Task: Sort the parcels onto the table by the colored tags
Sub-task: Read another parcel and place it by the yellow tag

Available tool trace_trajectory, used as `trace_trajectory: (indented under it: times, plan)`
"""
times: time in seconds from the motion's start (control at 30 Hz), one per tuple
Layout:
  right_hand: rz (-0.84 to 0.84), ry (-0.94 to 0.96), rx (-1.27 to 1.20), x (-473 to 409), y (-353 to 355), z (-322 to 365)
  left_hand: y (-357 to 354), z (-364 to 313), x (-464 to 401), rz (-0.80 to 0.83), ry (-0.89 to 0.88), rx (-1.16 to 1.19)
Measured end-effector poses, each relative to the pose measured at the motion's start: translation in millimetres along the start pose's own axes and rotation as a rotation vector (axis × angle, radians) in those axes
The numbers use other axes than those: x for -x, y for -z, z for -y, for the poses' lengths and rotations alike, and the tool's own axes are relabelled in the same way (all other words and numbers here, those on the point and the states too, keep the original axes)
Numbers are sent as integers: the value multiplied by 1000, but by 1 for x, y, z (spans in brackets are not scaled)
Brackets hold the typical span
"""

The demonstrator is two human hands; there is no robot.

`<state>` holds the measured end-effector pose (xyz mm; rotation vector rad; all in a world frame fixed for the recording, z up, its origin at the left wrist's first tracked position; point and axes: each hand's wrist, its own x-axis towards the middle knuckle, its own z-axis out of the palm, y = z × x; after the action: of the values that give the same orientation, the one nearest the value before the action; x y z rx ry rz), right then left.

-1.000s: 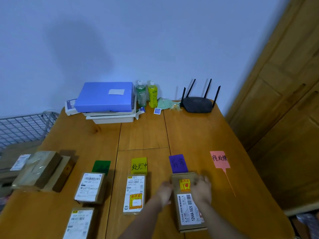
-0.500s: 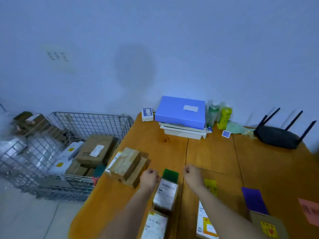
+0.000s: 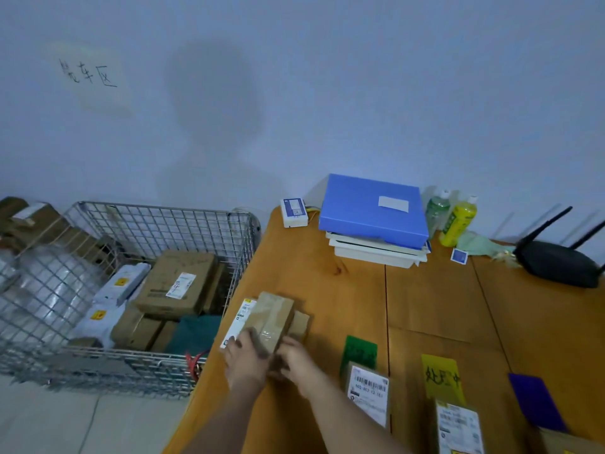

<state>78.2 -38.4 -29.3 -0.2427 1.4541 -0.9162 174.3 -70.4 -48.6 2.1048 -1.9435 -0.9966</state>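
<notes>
A small stack of brown parcels lies at the left edge of the wooden table [image 3: 425, 299]. The top one is a taped brown parcel [image 3: 273, 317]. My left hand [image 3: 245, 358] grips its near left corner and my right hand [image 3: 296, 360] grips its near right corner. Under it lie a flat parcel with a white label [image 3: 239, 317] and another brown parcel [image 3: 301, 324]. To the right lie a green tag [image 3: 360, 353], a yellow tag [image 3: 442, 376] and a purple tag [image 3: 535, 401], with a labelled parcel [image 3: 370, 393] below the green tag and another [image 3: 458, 427] below the yellow one.
A wire basket [image 3: 157, 221] left of the table holds several brown and white parcels. At the back of the table stand a blue box on white trays [image 3: 373, 211], two bottles [image 3: 456, 221], a black router [image 3: 559, 263] and a small white device [image 3: 294, 213].
Both hands left the parcel at the purple tag, moved left across the table and took hold of the top parcel of the stack. The view swung left to the basket.
</notes>
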Motion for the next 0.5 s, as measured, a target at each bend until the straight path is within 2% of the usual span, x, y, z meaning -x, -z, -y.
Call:
trace_trajectory:
  times: [0.13,0.2,0.23,0.3,0.33,0.4,0.5]
  plan:
    - [-77,23,-98,-3,5,-6,7,0,4,-92,-20,288]
    - [-110,64,-114,0,15,-3,16,-4,7,-132,31,594]
    - [-109,85,-105,3,20,1,22,-9,10,-95,68,810]
    - [-93,141,-96,10,30,12,32,-22,16,124,156,1163]
    - [-75,173,-94,14,35,18,36,-27,18,247,175,1255]
    - [-11,233,-122,22,41,32,39,-39,22,435,152,1320]
    - [62,334,-193,44,52,55,41,-63,32,605,104,1294]
